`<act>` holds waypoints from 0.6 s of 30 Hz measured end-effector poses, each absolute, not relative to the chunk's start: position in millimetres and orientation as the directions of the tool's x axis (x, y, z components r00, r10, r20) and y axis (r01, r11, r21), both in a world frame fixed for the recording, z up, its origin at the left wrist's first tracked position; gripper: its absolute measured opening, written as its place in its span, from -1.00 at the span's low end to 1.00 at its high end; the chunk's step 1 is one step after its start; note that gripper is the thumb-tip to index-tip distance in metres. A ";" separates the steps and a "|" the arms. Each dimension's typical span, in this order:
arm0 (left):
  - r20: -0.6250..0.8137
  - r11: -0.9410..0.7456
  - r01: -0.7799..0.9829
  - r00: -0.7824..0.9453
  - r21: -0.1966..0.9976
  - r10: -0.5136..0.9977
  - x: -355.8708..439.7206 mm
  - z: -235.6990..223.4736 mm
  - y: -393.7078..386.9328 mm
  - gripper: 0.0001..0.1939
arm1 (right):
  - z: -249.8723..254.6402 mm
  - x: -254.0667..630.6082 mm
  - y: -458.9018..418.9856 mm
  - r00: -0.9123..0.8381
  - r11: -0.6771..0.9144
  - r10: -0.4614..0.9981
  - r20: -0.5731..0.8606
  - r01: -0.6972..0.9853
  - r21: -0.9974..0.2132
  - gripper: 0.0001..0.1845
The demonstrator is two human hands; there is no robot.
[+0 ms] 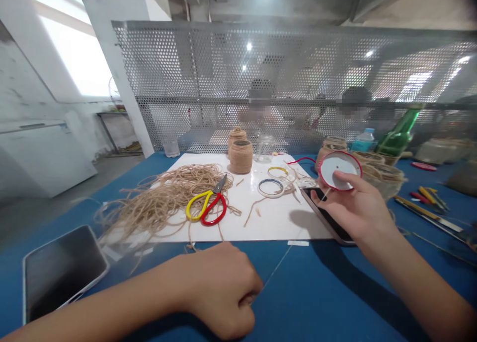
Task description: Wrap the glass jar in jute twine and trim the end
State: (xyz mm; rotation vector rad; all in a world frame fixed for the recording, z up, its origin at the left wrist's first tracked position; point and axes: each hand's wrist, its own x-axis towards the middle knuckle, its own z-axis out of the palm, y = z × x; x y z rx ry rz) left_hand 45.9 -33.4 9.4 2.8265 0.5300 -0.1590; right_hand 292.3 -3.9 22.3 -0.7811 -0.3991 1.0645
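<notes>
My right hand (354, 203) holds up a round white lid (330, 169) with a red rim, the thumb lying on its face. A small dark dot marks the lid's middle. Below that hand a dark-screened phone (339, 228) lies on the table. My left hand (227, 290) is closed in a fist low over the blue table; whatever is inside the fingers is hidden. Scissors (206, 208) with one yellow and one red handle rest past it on a white board (238, 228), beside a loose heap of brown twine (156, 208).
Behind are twine-wrapped jars (241, 158), a clear glass jar (265, 148) and tape rolls (271, 187). A tablet (63, 272) lies at left. On the right are a green bottle (400, 133), a blue-capped bottle (364, 140) and pens (428, 214). A perforated metal screen (208, 74) stands behind.
</notes>
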 end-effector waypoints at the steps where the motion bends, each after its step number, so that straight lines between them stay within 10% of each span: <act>1: -0.166 -0.897 0.378 0.923 0.229 0.346 44.1 9.9 -34.0 -0.93 | 22.1 293.4 -3.5 0.448 0.260 0.892 -0.066 -0.626 -0.735 -0.80; 13: -0.025 -0.686 0.716 0.689 -0.132 0.724 17.0 27.6 0.8 -0.76 | 19.4 289.2 0.0 0.474 0.319 0.879 0.052 -0.502 -0.804 -0.81; 15: 0.055 -0.553 0.810 0.572 -0.197 0.818 11.3 31.2 18.6 -0.73 | 16.8 282.9 -2.6 0.477 0.413 0.850 0.225 -0.336 -0.847 -0.81; 18: 0.220 -0.397 0.888 0.446 -0.232 0.868 5.7 31.0 34.5 -0.61 | 13.0 275.9 -11.0 0.216 0.606 0.695 0.686 0.338 -0.720 -0.86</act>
